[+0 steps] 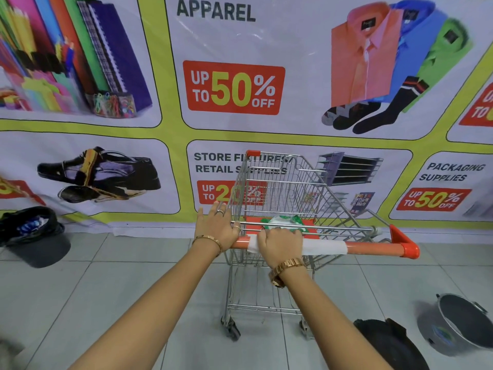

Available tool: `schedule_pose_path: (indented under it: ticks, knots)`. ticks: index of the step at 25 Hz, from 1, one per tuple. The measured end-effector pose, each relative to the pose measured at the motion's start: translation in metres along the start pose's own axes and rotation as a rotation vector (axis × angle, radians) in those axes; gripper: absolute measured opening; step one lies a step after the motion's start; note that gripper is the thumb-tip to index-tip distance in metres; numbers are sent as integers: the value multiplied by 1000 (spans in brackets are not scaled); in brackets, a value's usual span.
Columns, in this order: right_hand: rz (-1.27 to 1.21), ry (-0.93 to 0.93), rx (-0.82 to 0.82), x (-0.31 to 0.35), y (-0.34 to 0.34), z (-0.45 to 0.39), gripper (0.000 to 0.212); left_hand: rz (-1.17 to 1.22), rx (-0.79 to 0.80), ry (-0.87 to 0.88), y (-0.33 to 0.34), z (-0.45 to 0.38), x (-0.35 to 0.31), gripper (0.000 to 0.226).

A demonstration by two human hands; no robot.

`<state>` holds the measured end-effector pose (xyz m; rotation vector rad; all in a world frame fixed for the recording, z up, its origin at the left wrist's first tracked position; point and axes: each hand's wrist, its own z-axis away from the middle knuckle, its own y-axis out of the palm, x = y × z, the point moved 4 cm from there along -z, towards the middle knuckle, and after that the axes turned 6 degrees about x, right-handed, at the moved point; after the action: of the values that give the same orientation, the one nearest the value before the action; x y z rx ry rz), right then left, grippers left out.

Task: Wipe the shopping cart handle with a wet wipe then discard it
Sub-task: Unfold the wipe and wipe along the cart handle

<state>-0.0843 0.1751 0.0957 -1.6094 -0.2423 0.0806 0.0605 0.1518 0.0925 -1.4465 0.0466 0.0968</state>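
A metal shopping cart (280, 182) stands before me with an orange handle (373, 248) running left to right. A white wet wipe (324, 247) is wrapped along the middle of the handle. My right hand (280, 245) is closed over the wipe and the handle near its left part. My left hand (217, 228) rests at the handle's left end, fingers spread against the cart's corner, a ring on one finger. A green-and-white wipes pack (286, 221) lies on the red child seat flap just behind the handle.
A dark bin with a black liner (34, 236) stands on the floor at the left by the wall. A grey bucket (461, 324) and a black bag (386, 343) sit at the lower right. A printed banner wall (240, 89) is close behind the cart.
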Motion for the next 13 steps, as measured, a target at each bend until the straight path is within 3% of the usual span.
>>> schedule_pose_path:
  ticks: [2,6,10,13]
  knots:
    - [-29,-2,-31,-23,-2,12,48,-7,2,0,0,0,5,59]
    - [20,189,-107,-84,-7,32,63,10,-5,6,0,0,2,59]
    - [27,275,-45,-51,-5,18,49,-13,-2,36,1,0,-8,58]
    - [2,139,-30,-21,2,15,49,-23,-10,40,1,0,-4,58]
